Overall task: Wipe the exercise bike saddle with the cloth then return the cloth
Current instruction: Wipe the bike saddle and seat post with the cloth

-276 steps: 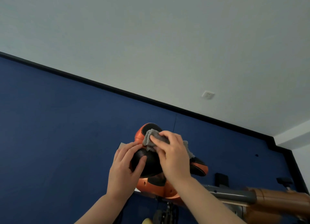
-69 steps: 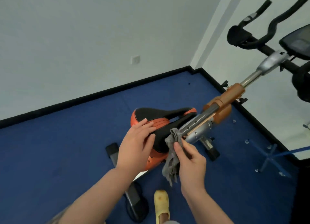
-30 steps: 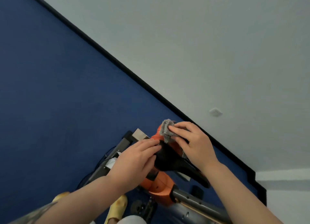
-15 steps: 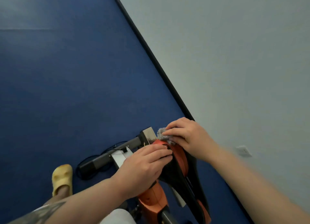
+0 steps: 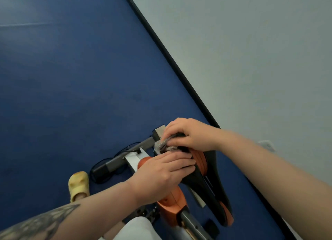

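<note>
The left hand point(image 5: 161, 175) is laid flat on the black-and-orange saddle point(image 5: 203, 178), fingers extended, gripping nothing. A yellow slipper point(image 5: 79, 185) is seen left on the blue floor point(image 5: 71, 78). Farther, the grey cloth point(image 5: 161, 145) is gripped by the right hand point(image 5: 190, 133) against the saddle's far end, partly hidden.

- Cloth point(image 5: 162, 146): grey, fuzzy, rough-looking fabric;
- Saddle point(image 5: 203, 182): smooth matt black with orange panels;
- Bike frame point(image 5: 115, 161): grey metal, dull;
- Floor point(image 5: 71, 78): matt blue
</note>
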The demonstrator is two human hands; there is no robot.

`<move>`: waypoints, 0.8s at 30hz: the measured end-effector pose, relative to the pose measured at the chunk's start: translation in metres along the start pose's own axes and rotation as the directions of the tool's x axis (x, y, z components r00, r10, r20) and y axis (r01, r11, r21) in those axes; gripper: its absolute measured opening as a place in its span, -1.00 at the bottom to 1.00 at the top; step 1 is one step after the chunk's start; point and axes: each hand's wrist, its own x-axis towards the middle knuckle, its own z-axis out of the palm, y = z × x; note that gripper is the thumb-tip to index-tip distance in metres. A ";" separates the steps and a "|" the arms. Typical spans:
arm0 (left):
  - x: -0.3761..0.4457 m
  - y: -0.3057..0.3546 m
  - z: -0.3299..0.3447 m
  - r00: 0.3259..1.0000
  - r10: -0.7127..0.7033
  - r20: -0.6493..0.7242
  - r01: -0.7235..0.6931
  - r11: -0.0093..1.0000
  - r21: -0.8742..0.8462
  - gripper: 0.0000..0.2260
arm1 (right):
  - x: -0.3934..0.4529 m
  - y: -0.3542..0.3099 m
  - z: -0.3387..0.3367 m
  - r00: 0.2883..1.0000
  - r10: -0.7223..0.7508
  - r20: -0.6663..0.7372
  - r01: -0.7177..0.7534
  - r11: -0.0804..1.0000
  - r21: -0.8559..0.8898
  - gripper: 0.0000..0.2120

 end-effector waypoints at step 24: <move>0.020 -0.018 -0.018 0.996 -0.073 0.055 0.080 0.989 -0.126 -0.78 | -0.052 0.050 0.006 0.820 0.481 -0.311 -0.189 0.739 0.647 -0.85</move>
